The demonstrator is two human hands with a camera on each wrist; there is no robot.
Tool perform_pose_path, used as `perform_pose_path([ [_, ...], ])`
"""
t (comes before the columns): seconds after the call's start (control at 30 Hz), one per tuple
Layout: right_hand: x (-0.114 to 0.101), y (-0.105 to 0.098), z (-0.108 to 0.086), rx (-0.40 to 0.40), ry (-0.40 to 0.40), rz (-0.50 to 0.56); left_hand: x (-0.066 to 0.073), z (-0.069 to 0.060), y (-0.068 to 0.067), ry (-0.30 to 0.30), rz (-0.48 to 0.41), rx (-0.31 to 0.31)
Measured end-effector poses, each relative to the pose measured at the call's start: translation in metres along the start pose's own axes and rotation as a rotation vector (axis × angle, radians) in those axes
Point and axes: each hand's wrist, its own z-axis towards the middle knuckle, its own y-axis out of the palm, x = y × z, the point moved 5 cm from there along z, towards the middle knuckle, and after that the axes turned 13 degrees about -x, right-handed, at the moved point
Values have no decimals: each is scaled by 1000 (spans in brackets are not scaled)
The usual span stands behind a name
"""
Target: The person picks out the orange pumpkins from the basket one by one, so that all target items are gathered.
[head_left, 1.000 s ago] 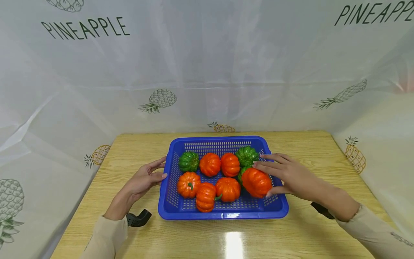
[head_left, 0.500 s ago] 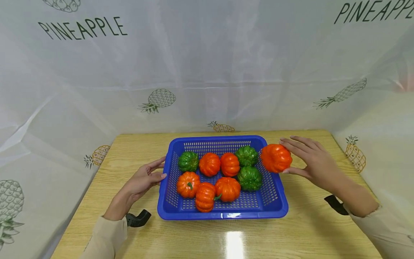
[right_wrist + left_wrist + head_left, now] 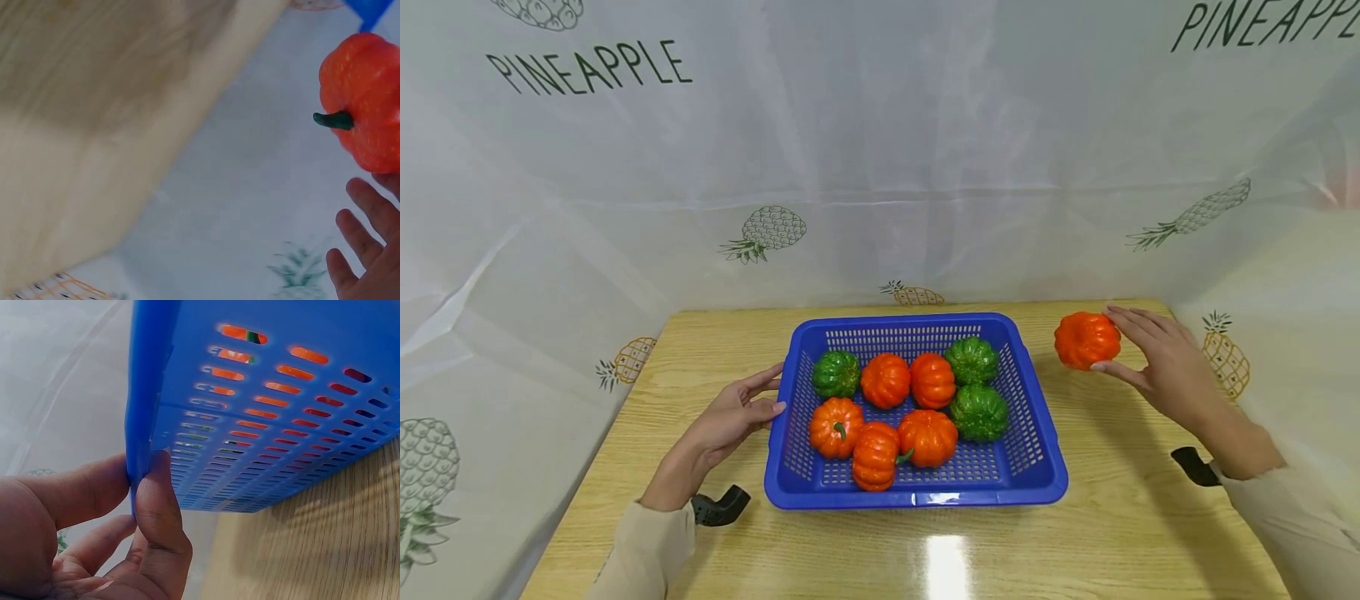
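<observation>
A blue perforated plastic basket (image 3: 917, 498) stands mid-table, holding several small orange pumpkins (image 3: 874, 457) and three green ones (image 3: 979, 413). My left hand (image 3: 730, 421) pinches the basket's left rim; in the left wrist view, thumb and fingers lie on either side of that rim (image 3: 142, 394). Out past the basket's far right corner, my right hand (image 3: 1172, 367) holds one orange pumpkin (image 3: 1086, 341) between thumb and fingertips. The right wrist view shows this pumpkin's dark green stem (image 3: 334, 120) pointing sideways, with several fingers (image 3: 359, 237) spread below it.
The wooden table (image 3: 820, 554) extends around the basket on all sides. A pale cloth (image 3: 880, 150) printed with pineapples hangs behind the table and along its sides. Black wrist straps (image 3: 721, 506) are worn on both arms.
My right hand has lifted an orange pumpkin from the basket's right side and carried it right and away from me, uncovering a green one. My left hand stays on the rim.
</observation>
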Motion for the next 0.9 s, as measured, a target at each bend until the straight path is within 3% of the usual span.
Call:
perform_pose_path([
  [0.4, 28, 47, -3, -83, 114, 10, -1, 0, -1, -3, -5, 8],
  [0.9, 32, 72, 3, -134, 204, 64, -2, 1, -1, -8, -2, 10],
])
